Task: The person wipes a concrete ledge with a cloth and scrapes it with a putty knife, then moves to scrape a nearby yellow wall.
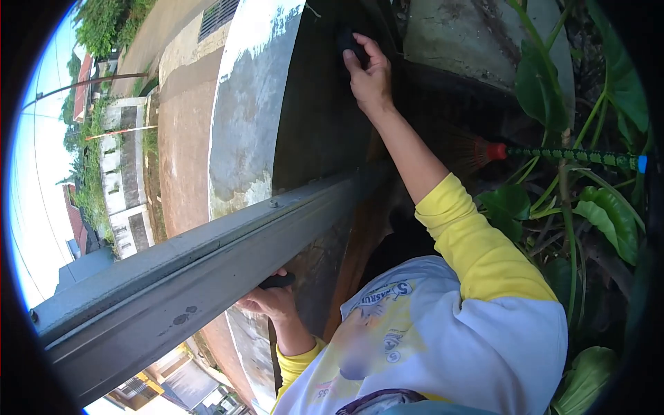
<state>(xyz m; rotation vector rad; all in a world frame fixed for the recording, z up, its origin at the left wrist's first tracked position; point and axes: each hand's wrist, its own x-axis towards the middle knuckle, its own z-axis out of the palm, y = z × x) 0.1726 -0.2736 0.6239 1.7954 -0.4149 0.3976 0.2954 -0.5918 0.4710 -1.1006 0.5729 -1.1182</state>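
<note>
My right hand (373, 81) is stretched out at the upper middle, thumb and fingers closed around a small black object (351, 43). It is held at a dark wall face (315, 104); contact cannot be made out. Lower down, my left hand (272, 303) grips a second black, rounded object (278, 281) close by the metal beam (207, 270). Part of that hand is hidden behind the beam. Neither black object shows clearly what kind it is.
The grey beam runs slantwise between my hands. Beyond it lies a wall top with patchy pale paint (242, 131). A broom (494, 151) with a green patterned handle leans among leafy plants (539, 83) on the right. A road and houses lie beyond the wall.
</note>
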